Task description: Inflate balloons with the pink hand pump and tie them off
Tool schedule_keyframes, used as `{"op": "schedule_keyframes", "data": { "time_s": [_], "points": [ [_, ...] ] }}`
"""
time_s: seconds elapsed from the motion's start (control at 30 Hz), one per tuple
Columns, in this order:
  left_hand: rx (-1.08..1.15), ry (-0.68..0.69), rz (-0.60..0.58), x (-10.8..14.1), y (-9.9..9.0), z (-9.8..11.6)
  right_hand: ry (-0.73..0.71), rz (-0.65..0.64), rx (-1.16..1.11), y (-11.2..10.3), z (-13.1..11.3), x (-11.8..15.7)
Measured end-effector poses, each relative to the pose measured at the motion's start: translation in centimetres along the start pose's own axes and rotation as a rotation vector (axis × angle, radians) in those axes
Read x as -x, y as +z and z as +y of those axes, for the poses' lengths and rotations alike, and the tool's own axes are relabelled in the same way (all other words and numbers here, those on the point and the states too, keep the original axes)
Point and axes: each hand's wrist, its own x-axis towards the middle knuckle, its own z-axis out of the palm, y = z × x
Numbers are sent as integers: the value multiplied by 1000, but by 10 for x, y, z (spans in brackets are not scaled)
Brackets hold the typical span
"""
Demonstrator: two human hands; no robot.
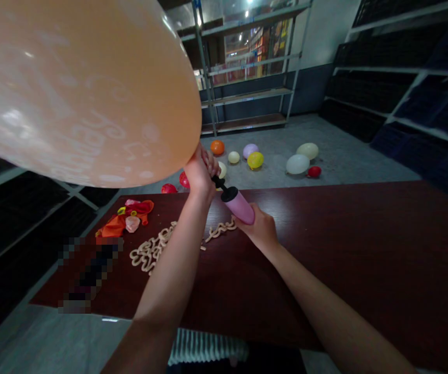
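Note:
A large, inflated peach balloon point(103, 98) with pale printing fills the upper left. My left hand point(202, 169) is closed round its neck, where it meets the black nozzle end of a pink hand pump point(241, 208); the neck itself is hidden by the fingers. The pump's pink body is held in my right hand point(261, 228), whose fingers wrap its lower part. Beneath the arms, curled beige strips point(154, 250) lie on the dark red table point(344, 249), and another wavy strip point(221, 229) sits beside my right hand.
Deflated red and orange balloons point(114, 227) lie at the table's left, near a pixelated dark patch. Inflated balloons, including a yellow one point(255, 160) and a white one point(298, 164), rest on the floor beyond. Metal shelving point(247, 124) stands behind; dark crates line both sides.

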Motion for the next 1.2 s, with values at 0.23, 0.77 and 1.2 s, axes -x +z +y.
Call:
{"op": "schedule_keyframes", "data": {
  "time_s": [0.23, 0.77, 1.2],
  "points": [
    [31, -78, 85, 6, -23, -34, -19, 12, 105, 0, 2, 2],
    [296, 31, 326, 32, -140, 27, -401, -102, 236, 4, -9, 16],
    [87, 196, 344, 6, -129, 106, -379, -127, 153, 3, -13, 14]
  ]
}}
